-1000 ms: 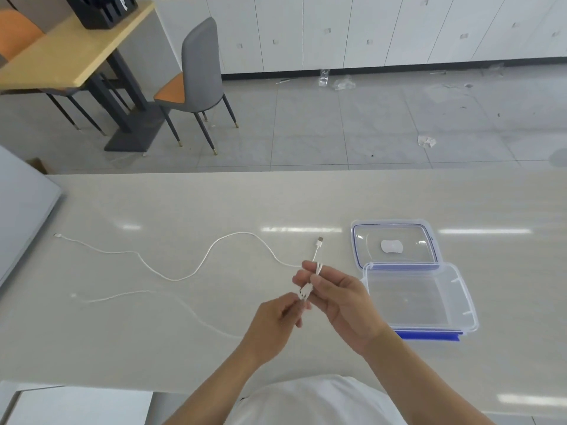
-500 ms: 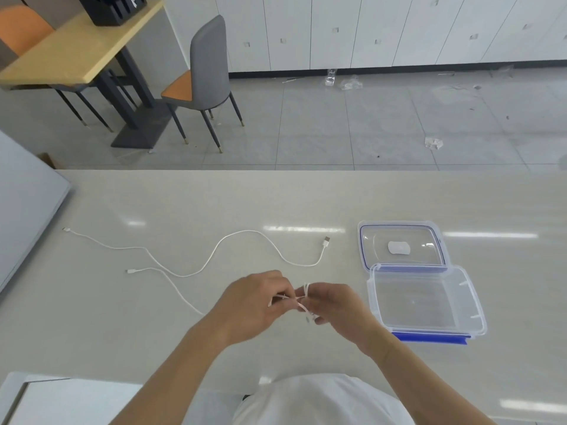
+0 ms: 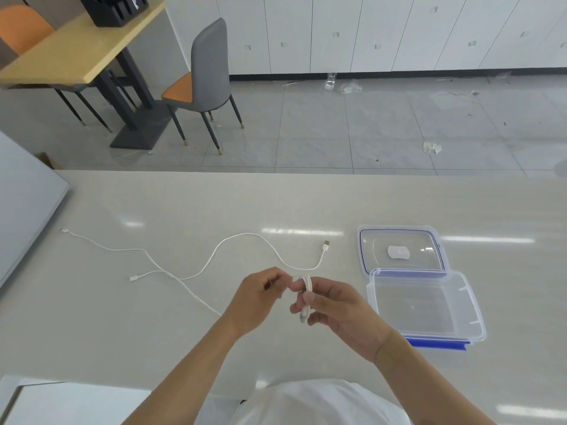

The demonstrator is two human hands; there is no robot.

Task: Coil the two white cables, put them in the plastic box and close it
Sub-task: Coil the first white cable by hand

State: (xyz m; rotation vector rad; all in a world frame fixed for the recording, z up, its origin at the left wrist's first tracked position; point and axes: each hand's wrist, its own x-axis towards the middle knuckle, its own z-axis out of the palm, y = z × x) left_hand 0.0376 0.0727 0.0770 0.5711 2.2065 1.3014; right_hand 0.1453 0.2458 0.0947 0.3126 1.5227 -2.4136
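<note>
Now my right hand (image 3: 340,308) pinches a small coil (image 3: 306,286) of one cable above the table (image 3: 122,332), my left hand (image 3: 257,299) grips its loose tail, the other cable (image 3: 245,237) lies stretched out, and the box (image 3: 426,305) sits open beside its lid (image 3: 402,250).

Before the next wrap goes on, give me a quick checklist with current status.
1. Right hand holds the coil: ok.
2. Left hand pinches the feeding strand: cannot tell, fingers hide it.
3. Loose tail crosses the second cable on the table, may drag it: not ok.
4. Box open and empty: ok.
5. Lid lies off beside the box: ok.
</note>
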